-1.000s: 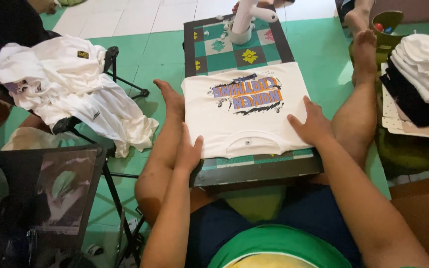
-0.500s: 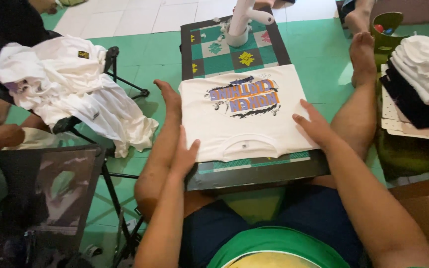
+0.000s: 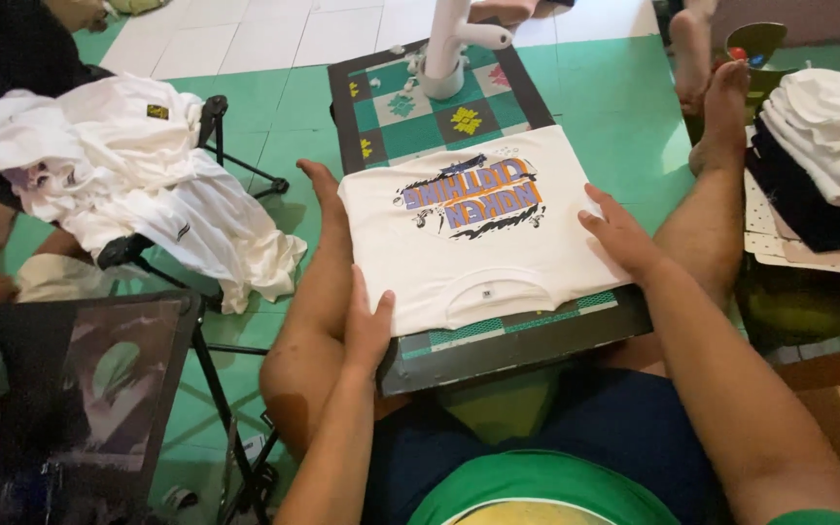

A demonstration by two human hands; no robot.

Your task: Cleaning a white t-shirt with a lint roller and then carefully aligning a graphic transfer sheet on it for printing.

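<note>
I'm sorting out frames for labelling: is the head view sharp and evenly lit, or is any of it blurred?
Head view: the white t-shirt and both hands, left and right, are sharp in soft, even light; the dark screen frame at lower left is blurred; no harsh glare.

Folded white t-shirt (image 3: 483,233), lying flat on a dark-edged board (image 3: 498,355) patterned with green and white squares. Neck opening toward the person, small tag showing inside the collar. Printed design of purple and orange lettering with black splashes across the chest, upside down from the head view. Sleeves tucked under, edges straight, left and right sides touched by a hand each.
</note>
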